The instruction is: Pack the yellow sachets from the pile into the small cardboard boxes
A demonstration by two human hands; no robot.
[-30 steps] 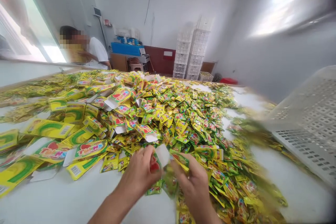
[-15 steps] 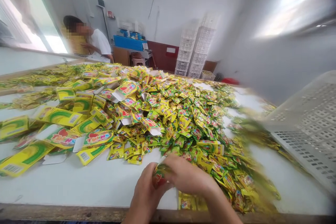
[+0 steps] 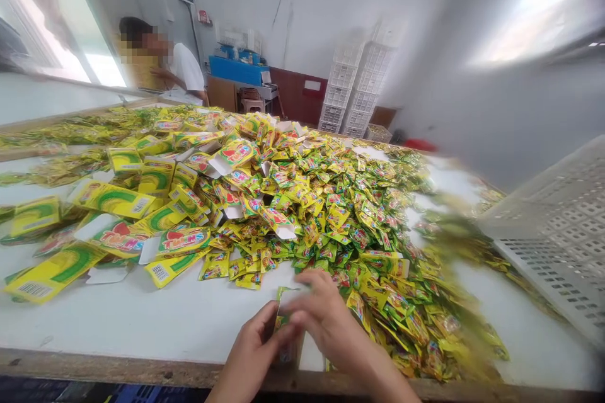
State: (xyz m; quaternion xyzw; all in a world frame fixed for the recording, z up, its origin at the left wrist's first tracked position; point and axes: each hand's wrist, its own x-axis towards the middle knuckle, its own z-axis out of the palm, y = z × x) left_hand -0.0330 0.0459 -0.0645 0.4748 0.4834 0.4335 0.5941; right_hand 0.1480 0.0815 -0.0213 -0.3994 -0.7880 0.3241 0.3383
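Both my hands meet at the near edge of the white table (image 3: 155, 321). My left hand (image 3: 253, 343) and my right hand (image 3: 326, 318) are closed together on a small yellow-green carton (image 3: 286, 312), mostly hidden between the fingers. A large heap of small yellow-green sachets (image 3: 340, 214) covers the table just beyond and to the right of my hands. Flat and folded yellow cartons (image 3: 113, 198) with red lettering lie spread at the left.
A white perforated plastic crate (image 3: 553, 233) stands tilted at the right edge. Stacked white crates (image 3: 354, 91) rise against the back wall beside a blue machine (image 3: 236, 69). Another person (image 3: 174, 69) in a white shirt sits at the far left end.
My hands have drawn back from the sachet heap toward the table's near edge, still closed on the carton. The view has tilted down, so the table's wooden front rim shows.
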